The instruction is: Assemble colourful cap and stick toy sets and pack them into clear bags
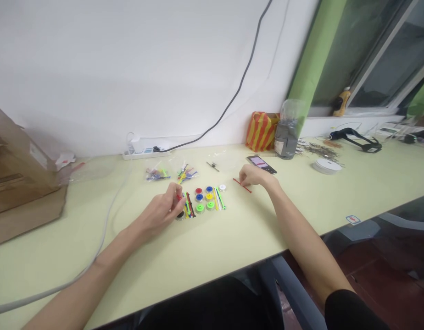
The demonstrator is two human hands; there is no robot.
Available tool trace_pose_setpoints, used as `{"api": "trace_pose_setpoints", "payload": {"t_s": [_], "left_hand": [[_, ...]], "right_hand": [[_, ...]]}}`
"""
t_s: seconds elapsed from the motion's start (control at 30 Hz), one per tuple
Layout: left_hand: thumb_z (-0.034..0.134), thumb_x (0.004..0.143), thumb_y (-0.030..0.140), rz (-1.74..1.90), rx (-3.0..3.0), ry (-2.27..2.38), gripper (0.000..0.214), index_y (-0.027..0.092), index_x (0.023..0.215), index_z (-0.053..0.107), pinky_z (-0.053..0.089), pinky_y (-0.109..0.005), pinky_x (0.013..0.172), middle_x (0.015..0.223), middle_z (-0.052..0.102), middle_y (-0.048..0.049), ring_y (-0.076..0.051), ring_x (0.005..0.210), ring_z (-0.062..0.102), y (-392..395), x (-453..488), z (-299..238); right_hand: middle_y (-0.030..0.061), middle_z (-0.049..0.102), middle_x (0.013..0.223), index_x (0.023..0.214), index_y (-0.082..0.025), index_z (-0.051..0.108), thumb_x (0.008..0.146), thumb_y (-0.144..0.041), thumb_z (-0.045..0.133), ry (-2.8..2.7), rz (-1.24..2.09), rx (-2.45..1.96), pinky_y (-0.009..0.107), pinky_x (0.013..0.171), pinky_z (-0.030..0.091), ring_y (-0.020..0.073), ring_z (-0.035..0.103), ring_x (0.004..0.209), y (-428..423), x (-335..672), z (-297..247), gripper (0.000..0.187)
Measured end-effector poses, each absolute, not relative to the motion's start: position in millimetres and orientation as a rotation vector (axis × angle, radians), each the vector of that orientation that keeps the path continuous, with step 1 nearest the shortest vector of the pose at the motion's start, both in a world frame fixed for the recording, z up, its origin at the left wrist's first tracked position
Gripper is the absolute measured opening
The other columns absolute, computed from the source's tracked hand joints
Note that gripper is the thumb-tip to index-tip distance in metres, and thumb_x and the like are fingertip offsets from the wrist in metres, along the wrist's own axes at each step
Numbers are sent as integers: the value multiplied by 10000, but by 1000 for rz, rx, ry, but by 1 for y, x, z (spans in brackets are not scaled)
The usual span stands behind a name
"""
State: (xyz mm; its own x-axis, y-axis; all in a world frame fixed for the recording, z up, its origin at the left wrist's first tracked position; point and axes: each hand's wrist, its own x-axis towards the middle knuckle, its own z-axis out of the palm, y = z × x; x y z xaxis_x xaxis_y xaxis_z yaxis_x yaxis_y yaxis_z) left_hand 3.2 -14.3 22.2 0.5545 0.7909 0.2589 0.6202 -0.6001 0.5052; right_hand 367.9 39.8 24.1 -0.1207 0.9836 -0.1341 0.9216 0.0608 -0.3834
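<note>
My right hand [250, 176] pinches a thin red plastic arrow [246, 188] just above or on the table. The fingers of my left hand [164, 201] are closed at a small red piece [179, 197], mostly hidden by them. Under that hand a black round piece [180, 214] peeks out. Beside it lies a row of coloured plastic arrows [190, 205]. Between the hands stand several small round pieces with clear bases, among them a red one [198, 190], a yellow one [209, 196] and a green one [200, 208]. More arrows [220, 198] and a white round piece [222, 187] lie to their right.
Behind the pieces are plastic bags of coloured parts [187, 173] and a small dark part [212, 166]. A phone [262, 164] lies beyond my right hand. A power strip [146, 154], a striped bag [262, 131], a cardboard box [22, 174] and a white cable [105, 229] are around.
</note>
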Motion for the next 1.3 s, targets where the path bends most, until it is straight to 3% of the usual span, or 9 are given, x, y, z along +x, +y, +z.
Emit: {"api": "trace_pose_setpoints", "payload": {"t_s": [0.1,0.23,0.33,1.3], "left_hand": [[393,992,397,662,2444,1159,167,249,951,330,314,-245,553,624,449,74,-132,508,406,-15,3,22],[390,998,411,648,2452,1158,183,252,944,320,309,-248,563,594,415,86,-137,508,389,-16,4,23],[398,993,406,656,2445,1151,180,251,944,321,306,-247,565,597,419,85,-136,511,388,-16,5,24],[382,1005,426,634,2457,1154,188,255,956,325,312,-252,573,588,439,87,-141,514,387,-17,6,24]], "right_hand": [[58,714,689,694,-156,747,656,-162,761,-2141,542,-1807,257,559,397,170,612,624,35,360,33,41],[50,736,791,820,-159,770,758,-283,722,-2225,755,-1318,252,622,433,169,624,706,22,335,45,147],[50,739,809,840,-145,765,778,-262,701,-2294,837,-1168,251,645,439,157,612,712,18,313,40,146],[25,701,736,804,-120,753,781,-129,654,-2435,687,-1279,224,563,368,106,522,610,14,291,24,103]]}}
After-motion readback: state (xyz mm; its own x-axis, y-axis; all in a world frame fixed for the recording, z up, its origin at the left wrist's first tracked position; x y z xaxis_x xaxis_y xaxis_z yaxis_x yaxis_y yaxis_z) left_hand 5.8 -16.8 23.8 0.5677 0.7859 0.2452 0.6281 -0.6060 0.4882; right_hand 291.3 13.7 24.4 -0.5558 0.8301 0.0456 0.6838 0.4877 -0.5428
